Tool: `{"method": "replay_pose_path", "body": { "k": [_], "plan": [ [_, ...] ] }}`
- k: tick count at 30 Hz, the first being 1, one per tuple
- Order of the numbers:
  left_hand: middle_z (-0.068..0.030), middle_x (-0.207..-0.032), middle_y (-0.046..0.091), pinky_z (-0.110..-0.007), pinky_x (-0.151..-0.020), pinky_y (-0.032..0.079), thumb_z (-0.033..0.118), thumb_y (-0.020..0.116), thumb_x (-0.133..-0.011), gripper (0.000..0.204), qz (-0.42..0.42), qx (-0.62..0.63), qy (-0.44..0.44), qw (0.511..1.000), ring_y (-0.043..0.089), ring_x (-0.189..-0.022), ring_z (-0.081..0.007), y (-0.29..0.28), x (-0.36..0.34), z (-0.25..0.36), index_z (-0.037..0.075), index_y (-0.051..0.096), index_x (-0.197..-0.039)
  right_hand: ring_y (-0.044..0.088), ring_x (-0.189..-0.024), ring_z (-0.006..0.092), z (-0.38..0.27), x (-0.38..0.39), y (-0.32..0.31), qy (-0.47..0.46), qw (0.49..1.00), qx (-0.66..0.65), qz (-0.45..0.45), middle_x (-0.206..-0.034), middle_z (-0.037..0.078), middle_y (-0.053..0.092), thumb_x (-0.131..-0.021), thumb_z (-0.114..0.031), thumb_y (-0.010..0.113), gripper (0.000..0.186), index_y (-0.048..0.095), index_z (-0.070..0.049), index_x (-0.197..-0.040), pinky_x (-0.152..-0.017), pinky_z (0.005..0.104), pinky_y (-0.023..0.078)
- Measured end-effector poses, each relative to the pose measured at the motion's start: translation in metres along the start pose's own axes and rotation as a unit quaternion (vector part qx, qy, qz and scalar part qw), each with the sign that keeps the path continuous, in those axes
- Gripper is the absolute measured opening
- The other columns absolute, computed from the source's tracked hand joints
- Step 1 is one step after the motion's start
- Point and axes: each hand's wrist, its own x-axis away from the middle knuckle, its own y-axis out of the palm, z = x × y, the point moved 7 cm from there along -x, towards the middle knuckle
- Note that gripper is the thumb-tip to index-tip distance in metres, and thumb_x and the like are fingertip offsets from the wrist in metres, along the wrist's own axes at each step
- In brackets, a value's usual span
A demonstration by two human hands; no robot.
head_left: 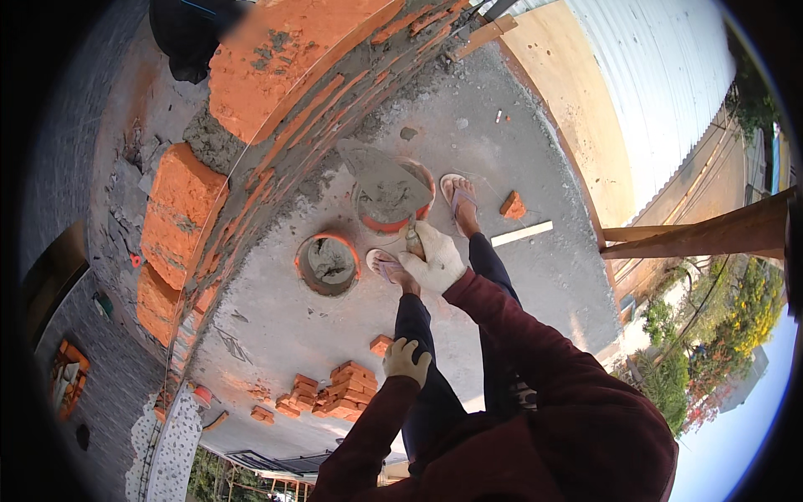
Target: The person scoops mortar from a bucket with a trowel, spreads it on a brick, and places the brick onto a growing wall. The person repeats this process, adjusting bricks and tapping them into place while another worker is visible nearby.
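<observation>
My right hand (437, 261), in a pale work glove, is closed around the handle of a trowel (411, 238). Its grey blade, hard to tell apart from the mortar, reaches over an orange-rimmed bucket (432, 186) by my feet. Wet grey mortar (393, 199) shows in that bucket. A second round orange bucket (303, 274) with some mortar inside stands just to the left. My gloved left hand (406, 361) rests on my left knee, fingers apart and holding nothing.
A brick wall (284, 138) with mortar joints and a taut string runs along the left. Stacked bricks (347, 391) lie near my left leg. A brick piece (513, 206) and a pale strip (522, 233) lie right of my feet. Beyond the wall, a person in dark clothing (188, 38) shows.
</observation>
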Motion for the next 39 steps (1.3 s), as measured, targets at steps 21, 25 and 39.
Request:
{"method": "replay_pose_path", "body": {
  "k": [21,25,39],
  "plan": [
    [-0.0107,-0.125,0.064,-0.053,-0.108,0.041,0.025,0.077,-0.080,0.038,0.098,0.097,0.040,0.990,0.053,-0.125,-0.0351,0.010,0.007,-0.039,0.008,0.072,-0.113,0.071,-0.109,0.0357,0.317,-0.159,0.043,0.127,0.665,0.650,-0.346,-0.116,0.020,0.074,-0.084,-0.034,0.071,0.040,0.077,-0.009,-0.114,-0.093,0.0436,0.057],
    [-0.0105,-0.125,0.064,-0.053,-0.109,0.040,0.026,0.076,-0.080,0.038,0.094,0.100,0.009,0.990,0.053,-0.126,-0.0355,0.016,0.013,-0.035,0.009,0.072,-0.114,0.068,-0.116,0.0327,0.315,-0.142,0.090,0.056,0.584,0.637,-0.501,-0.127,0.017,0.069,-0.085,-0.030,0.070,0.031,0.080,-0.013,-0.109,-0.097,0.0417,0.054],
    [-0.0092,-0.129,0.063,-0.058,-0.114,0.035,0.026,0.077,-0.082,0.039,0.045,0.032,-0.028,0.998,0.051,-0.132,-0.0351,0.015,0.013,-0.018,0.012,0.072,-0.117,0.056,-0.128,0.0411,0.281,-0.106,0.069,0.237,0.848,0.293,-0.372,-0.139,0.026,0.057,-0.076,-0.041,0.074,0.063,0.067,-0.014,-0.133,-0.102,0.0513,0.044]
  ]
}}
